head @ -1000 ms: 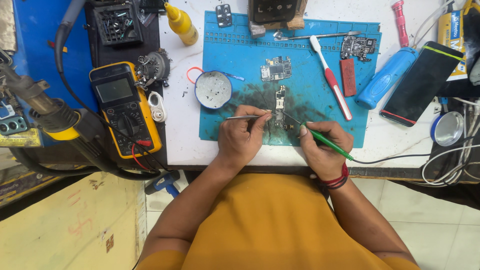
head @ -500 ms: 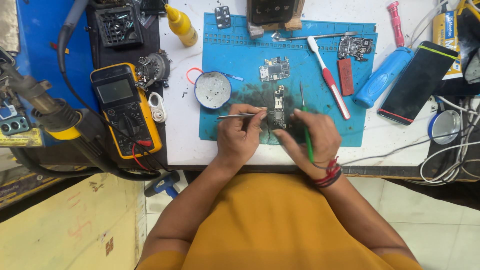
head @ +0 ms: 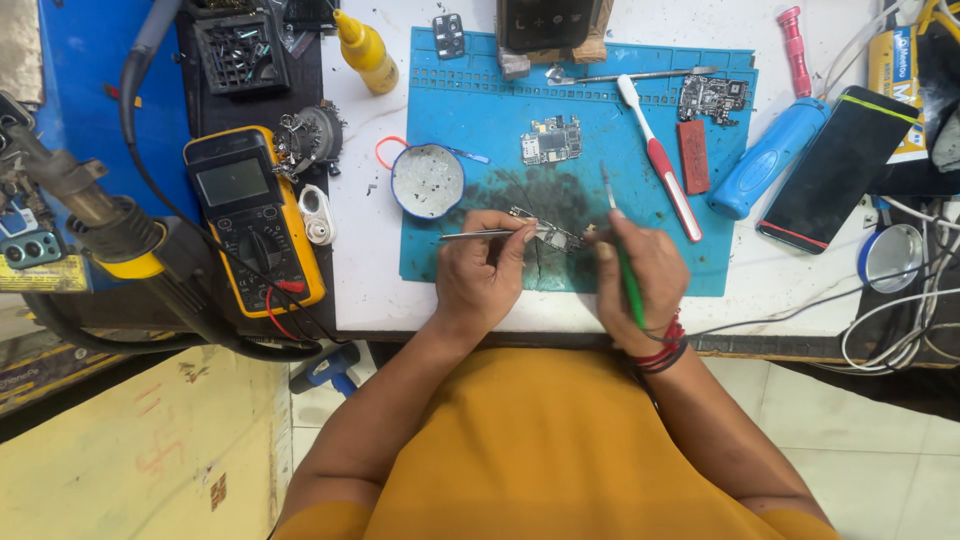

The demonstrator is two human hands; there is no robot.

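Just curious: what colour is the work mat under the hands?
Blue, smudged black in the middle; the head view shows it.

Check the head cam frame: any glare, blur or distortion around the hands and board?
Head view: even, soft light, only faint shadows under the left hand and right hand; no glare on the blue mat; the small circuit board between the hands is too small for detail; the green-handled tool looks sharp; wide-angle lens bends the table edge slightly.
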